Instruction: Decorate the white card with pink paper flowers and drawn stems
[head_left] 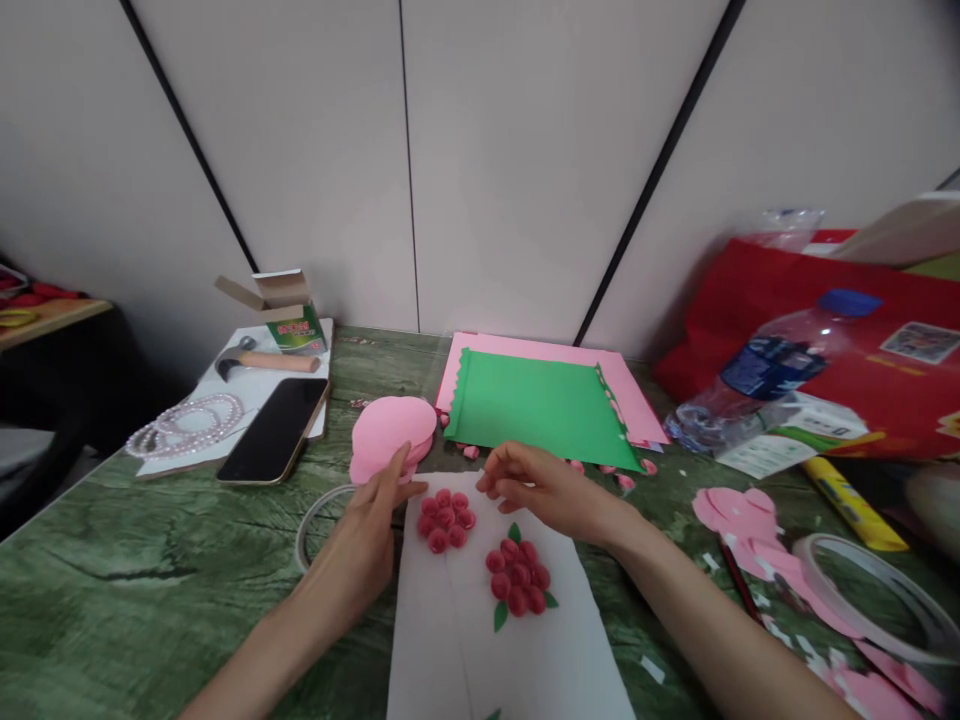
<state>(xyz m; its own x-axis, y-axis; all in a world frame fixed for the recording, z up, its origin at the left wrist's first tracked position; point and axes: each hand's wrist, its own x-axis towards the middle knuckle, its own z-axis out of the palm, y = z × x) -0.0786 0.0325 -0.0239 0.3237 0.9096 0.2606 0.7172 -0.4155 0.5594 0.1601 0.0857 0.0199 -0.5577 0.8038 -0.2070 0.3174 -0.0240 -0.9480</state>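
A white sheet lies on the green table in front of me. Two clusters of small pink paper roses are on it: one near its top left, one in the middle with green leaves. My left hand rests at the sheet's left edge, fingers together, tips beside the upper cluster and just under a stack of pink paper circles. My right hand hovers over the sheet's top edge, fingers curled in a pinch; what it holds is too small to see.
Green paper lies on pink paper behind the sheet. A phone, bead strings, a hammer and a small box are at the left. Tape rolls, pink scraps, a bottle and a red bag are at the right.
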